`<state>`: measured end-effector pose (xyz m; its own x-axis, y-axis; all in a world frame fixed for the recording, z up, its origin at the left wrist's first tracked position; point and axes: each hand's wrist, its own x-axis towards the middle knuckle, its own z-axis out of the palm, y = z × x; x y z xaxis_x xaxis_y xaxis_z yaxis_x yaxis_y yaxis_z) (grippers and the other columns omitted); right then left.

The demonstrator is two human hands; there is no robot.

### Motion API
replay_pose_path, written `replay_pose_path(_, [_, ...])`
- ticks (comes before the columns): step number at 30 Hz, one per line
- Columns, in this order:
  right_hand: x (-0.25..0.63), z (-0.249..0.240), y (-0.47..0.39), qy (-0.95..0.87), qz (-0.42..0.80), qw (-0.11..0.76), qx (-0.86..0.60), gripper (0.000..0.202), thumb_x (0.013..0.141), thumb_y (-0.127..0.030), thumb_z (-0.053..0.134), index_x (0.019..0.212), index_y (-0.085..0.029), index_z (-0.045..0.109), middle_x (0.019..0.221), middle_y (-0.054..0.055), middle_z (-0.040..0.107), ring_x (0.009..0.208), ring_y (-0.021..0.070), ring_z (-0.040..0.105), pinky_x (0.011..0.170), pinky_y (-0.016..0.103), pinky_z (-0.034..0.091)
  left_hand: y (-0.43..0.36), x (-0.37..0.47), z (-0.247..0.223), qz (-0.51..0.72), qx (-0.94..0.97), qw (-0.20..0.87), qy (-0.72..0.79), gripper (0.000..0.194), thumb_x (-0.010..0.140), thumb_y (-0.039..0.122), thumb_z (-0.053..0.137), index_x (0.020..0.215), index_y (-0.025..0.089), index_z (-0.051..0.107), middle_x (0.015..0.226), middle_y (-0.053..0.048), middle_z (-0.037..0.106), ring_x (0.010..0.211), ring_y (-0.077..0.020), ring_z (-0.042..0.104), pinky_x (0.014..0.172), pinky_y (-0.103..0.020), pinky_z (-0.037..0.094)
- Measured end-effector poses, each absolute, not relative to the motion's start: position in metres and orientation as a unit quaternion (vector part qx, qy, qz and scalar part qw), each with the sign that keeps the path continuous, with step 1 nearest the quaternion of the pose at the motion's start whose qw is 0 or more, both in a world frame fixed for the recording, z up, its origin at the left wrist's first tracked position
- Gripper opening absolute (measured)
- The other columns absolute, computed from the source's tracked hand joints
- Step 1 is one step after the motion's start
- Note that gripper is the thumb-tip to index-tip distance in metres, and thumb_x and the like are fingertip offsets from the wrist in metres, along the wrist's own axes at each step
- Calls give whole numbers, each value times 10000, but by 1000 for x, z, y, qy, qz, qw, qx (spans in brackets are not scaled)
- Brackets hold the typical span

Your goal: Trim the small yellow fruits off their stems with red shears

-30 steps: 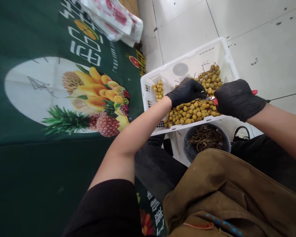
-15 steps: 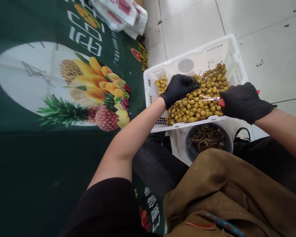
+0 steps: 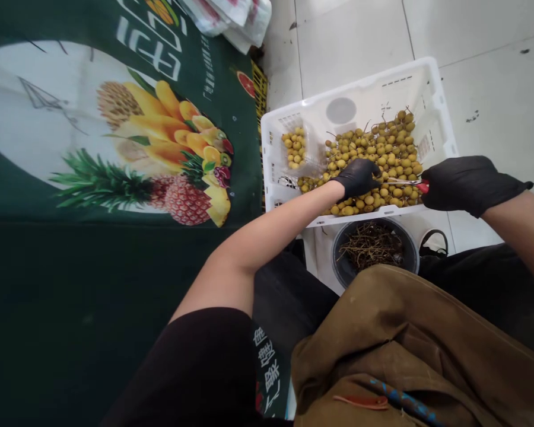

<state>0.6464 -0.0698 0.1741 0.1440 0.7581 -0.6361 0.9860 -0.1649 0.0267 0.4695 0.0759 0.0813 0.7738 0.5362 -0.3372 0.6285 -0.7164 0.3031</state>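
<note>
My right hand (image 3: 471, 185), in a black glove, is closed around the red handles of a pair of scissors (image 3: 403, 182). The metal blades point left over a heap of longans (image 3: 394, 145) on thin brown stems. Right by the blade tips is my left hand (image 3: 358, 178), also gloved in black. Its fingers are pinched together, low over the fruit, and hide what is between them. Both hands work at the near side of a white plastic crate (image 3: 360, 89). A clear plastic box (image 3: 311, 145) with longans in it sits at the crate's left end.
Below the crate a grey bucket (image 3: 337, 252) holds cut brown twigs (image 3: 371, 244). A green fruit-printed cover (image 3: 196, 261) hangs on the left, with white plastic bags (image 3: 249, 24) on top. A yellow crate (image 3: 260, 89) stands behind it on the tiled floor (image 3: 347, 35).
My left hand has moved right and toward me, over to the scissor tips, and the clear box now shows. The right hand with the scissors has shifted slightly right in view.
</note>
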Motion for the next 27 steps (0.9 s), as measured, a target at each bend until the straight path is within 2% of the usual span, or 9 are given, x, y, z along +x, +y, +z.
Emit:
replay_pose_path(3, [646, 177, -72, 607, -247, 228, 720, 361, 1129, -359, 514, 1137, -161, 817, 1216, 248, 823, 982, 342, 761, 797, 430, 491, 77, 475, 81, -107, 925, 206, 303, 205, 997, 256, 744, 896, 138, 877, 854, -92, 795, 840, -225, 662, 866, -341, 504])
replay_pose_path(6, [643, 185, -73, 605, -231, 222, 729, 295, 1104, -295, 557, 1168, -163, 812, 1254, 233, 829, 1024, 328, 762, 836, 422, 473, 85, 465, 86, -65, 925, 243, 286, 357, 1008, 301, 702, 670, 190, 674, 643, 2, 573, 702, -175, 488, 775, -338, 441])
replay_pose_path(8, [641, 191, -74, 601, -227, 220, 734, 296, 1102, -249, 548, 1181, -144, 814, 1271, 245, 823, 1069, 339, 762, 858, 434, 458, 90, 456, 90, -20, 921, 278, 272, 432, 1006, 332, 671, 618, 227, 514, 603, 39, 423, 678, -161, 400, 737, -337, 401])
replay_pose_path(10, [640, 196, -75, 596, -227, 212, 740, 317, 1117, -242, 534, 1186, -114, 816, 1278, 274, 813, 1108, 361, 760, 885, 456, 448, 92, 449, 93, 14, 914, 305, 266, 456, 992, 357, 666, 621, 245, 426, 617, 45, 369, 685, -159, 373, 718, -336, 384])
replay_pose_path(12, [637, 199, -76, 602, -212, 199, 744, 326, 1125, -242, 542, 1211, -77, 810, 1288, 298, 802, 1146, 383, 756, 937, 479, 438, 92, 445, 98, 34, 905, 328, 269, 439, 979, 383, 672, 638, 251, 430, 641, 38, 391, 700, -162, 387, 710, -337, 392])
replay_pose_path(15, [631, 195, -77, 633, -151, 182, 737, 332, 1097, -163, 534, 1248, -27, 796, 1310, 312, 787, 1207, 404, 743, 1017, 496, 419, 89, 443, 109, 36, 889, 373, 262, 390, 972, 435, 685, 679, 242, 512, 675, 18, 478, 725, -166, 437, 705, -334, 420])
replay_pose_path(18, [623, 188, -77, 663, -86, 155, 728, 397, 1084, -103, 475, 1295, -24, 802, 1334, 312, 788, 1238, 417, 729, 1027, 502, 433, 85, 442, 124, 5, 877, 414, 242, 409, 961, 500, 717, 700, 225, 564, 694, 5, 540, 733, -163, 478, 700, -325, 442])
replay_pose_path(22, [611, 184, -77, 682, -104, 120, 714, 419, 1076, -116, 471, 1265, -36, 836, 1278, 293, 818, 1182, 420, 753, 1000, 521, 465, 83, 441, 132, -11, 883, 409, 230, 460, 958, 524, 736, 669, 219, 547, 679, 8, 514, 730, -158, 484, 711, -325, 460])
replay_pose_path(27, [603, 184, -78, 680, -151, 121, 707, 408, 1063, -92, 457, 1201, -59, 839, 1224, 268, 826, 1143, 381, 791, 819, 398, 464, 86, 437, 139, 6, 881, 406, 241, 465, 981, 539, 757, 693, 215, 587, 681, -10, 570, 731, -168, 531, 722, -341, 496])
